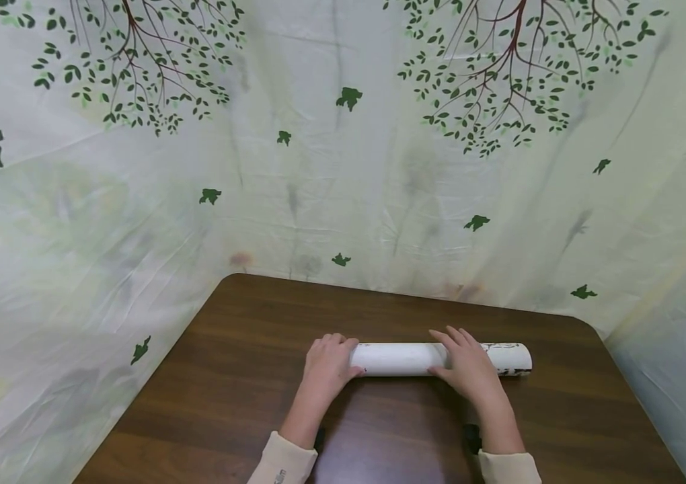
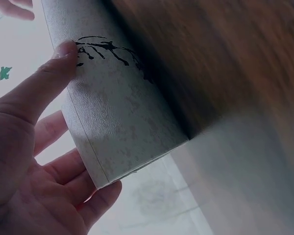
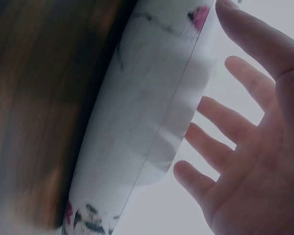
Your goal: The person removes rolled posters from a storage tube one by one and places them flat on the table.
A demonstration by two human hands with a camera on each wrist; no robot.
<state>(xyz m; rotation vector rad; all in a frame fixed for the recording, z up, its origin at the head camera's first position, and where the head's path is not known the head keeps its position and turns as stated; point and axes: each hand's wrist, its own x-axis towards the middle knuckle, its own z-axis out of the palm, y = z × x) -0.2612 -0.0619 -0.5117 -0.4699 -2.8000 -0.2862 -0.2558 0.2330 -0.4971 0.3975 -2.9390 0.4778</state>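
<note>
1. Location: The roll (image 1: 400,359) lies lengthwise across the table (image 1: 246,376), in front of the person and mainly between the two hands. Its right end extends past the right hand.
2. Left hand: The left hand (image 1: 331,366) grips the left end of the roll. The thumb rests on the near surface; the fingers are curled behind and under the end.
3. Right hand: The right hand (image 1: 467,363) is set over the roll, inward of its right end. The fingers are spread and fairly straight, not clamped. Firm contact of every fingertip cannot be confirmed.
4. Hand spacing: The hands are apart, with bare white roll surface between them.
5. Done: Judged from the present position, both hands are placed at the roll and the left hold is made.
6. Left: The roll is wound, and no flattened length shows beside either hand; any unwinding is not yet done. Release by the left hand is also not yet done.
7. Not determinable: Whether the roll bears fully on the table beneath the hands.
</note>
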